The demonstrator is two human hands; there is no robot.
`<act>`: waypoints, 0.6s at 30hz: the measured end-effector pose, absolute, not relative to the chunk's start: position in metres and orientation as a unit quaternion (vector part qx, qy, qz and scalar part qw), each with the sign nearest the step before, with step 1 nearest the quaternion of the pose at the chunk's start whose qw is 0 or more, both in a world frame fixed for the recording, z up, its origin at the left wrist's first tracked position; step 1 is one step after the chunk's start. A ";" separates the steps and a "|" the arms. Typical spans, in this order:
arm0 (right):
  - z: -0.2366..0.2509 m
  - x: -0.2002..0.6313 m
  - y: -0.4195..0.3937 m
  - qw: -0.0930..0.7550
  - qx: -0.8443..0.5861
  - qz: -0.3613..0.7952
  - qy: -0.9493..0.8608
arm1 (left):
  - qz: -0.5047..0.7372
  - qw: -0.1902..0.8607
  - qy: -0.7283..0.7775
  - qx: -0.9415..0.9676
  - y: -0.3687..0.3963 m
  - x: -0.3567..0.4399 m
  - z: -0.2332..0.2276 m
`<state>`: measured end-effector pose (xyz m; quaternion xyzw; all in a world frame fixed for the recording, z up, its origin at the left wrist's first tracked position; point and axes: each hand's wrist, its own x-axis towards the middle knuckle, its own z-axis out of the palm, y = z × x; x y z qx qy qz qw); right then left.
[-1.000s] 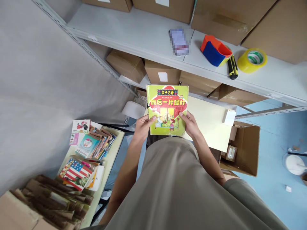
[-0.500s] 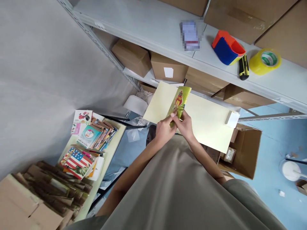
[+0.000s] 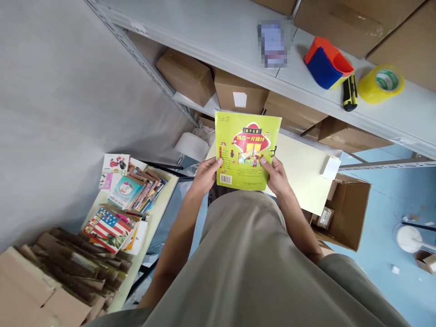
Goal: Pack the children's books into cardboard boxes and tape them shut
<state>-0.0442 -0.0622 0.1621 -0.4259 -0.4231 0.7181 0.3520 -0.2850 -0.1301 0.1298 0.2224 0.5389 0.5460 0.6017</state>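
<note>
I have the green picture book (image 3: 245,151) held flat in front of my chest, barcode side up, above the pale surface (image 3: 303,175). My left hand (image 3: 205,174) grips its lower left edge, my right hand (image 3: 276,175) its lower right edge, thumbs on the cover.

The picture book (image 3: 246,152) has a smooth, shiny paper cover, and the small table (image 3: 299,172) under it has a flat, matt top. The shelf (image 3: 218,41) is painted metal, smooth and dull, and on it sit rough brown cardboard boxes (image 3: 185,75), a glossy roll of yellow plastic tape (image 3: 380,83) and a plastic tape holder (image 3: 327,62). The paper books (image 3: 136,193) at the side look smooth, beside crinkly brown cardboard pieces (image 3: 75,268).
</note>
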 end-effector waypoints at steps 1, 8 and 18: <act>0.159 -0.043 -0.060 0.349 -0.429 0.718 -0.422 | 0.546 0.602 0.541 0.214 -0.132 -0.282 0.132; 0.120 -0.045 -0.048 0.413 -0.507 0.592 -0.471 | 0.573 0.517 0.596 0.220 -0.132 -0.260 0.131; 0.130 -0.082 -0.082 0.357 -0.475 0.614 -0.519 | 0.448 0.389 0.674 0.440 -0.143 -0.210 0.132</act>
